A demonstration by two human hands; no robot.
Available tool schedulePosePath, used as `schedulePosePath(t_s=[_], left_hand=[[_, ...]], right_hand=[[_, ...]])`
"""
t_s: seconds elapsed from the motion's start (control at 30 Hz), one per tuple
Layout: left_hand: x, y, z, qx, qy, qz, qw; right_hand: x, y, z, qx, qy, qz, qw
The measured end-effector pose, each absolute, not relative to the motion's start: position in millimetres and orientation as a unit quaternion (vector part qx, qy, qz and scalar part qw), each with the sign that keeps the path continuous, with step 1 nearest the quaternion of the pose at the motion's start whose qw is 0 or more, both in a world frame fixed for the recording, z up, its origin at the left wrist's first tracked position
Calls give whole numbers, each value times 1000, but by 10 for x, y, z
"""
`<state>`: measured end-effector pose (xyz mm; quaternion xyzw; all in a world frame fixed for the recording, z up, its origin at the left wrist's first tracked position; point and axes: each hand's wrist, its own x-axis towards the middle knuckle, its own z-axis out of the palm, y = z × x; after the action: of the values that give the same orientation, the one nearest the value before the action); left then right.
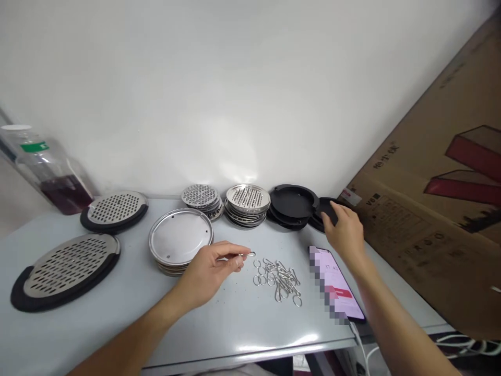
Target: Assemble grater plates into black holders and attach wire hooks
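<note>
My left hand (213, 269) pinches a small bent-wire metal hook (251, 254) between thumb and fingertips, above the table just in front of the plain metal discs. A loose pile of similar wire hooks and rings (284, 279) lies to its right. My right hand (344, 232) is over the black round tray (325, 205) at the back right, thumb and fingers apart. Whether its fingertips touch the tray, I cannot tell. Beside it is a stack of black round trays (293, 201).
Grater discs stand in stacks (248, 197) (200, 196) by the wall, with plain metal discs (180, 237) in front. Two graters with black rims (70, 266) (117, 209) lie left, near a bottle of dark liquid (64, 190). A phone (338, 284) and a large carton (422, 209) are right.
</note>
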<state>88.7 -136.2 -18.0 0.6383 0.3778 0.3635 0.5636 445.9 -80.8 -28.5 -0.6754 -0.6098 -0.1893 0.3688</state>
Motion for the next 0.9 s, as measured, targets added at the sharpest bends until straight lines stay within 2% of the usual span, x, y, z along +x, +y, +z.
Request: schedulePosePath(t_s=[0.07, 0.17, 0.27, 0.37, 0.43, 0.63, 0.77, 0.9], left_hand=[[881, -1365, -161, 629, 382, 371, 567], [886, -1359, -157, 609, 383, 380, 582], [882, -1316, -184, 555, 355, 396, 640], [871, -1265, -222, 493, 348, 413, 683], [867, -1249, -231, 476, 356, 421, 685], [886, -1261, -204, 486, 361, 442, 662], [888, -1248, -223, 494, 369, 451, 645], [896, -1252, -226, 525, 366, 417, 645]], right_hand=[[3926, -1167, -89, -636, -637, -32, 434], [3153, -1560, 127, -522, -725, 225, 389], [2741, -1554, 113, -455, -723, 307, 419], [2710, -1334, -32, -462, -623, 413, 476], [2763, -1235, -117, -465, -579, 484, 463], [2728, -1331, -224, -406, -577, 586, 398], [2679, -1352, -279, -379, -519, 629, 437], [2668, -1342, -342, -384, -535, 589, 468]])
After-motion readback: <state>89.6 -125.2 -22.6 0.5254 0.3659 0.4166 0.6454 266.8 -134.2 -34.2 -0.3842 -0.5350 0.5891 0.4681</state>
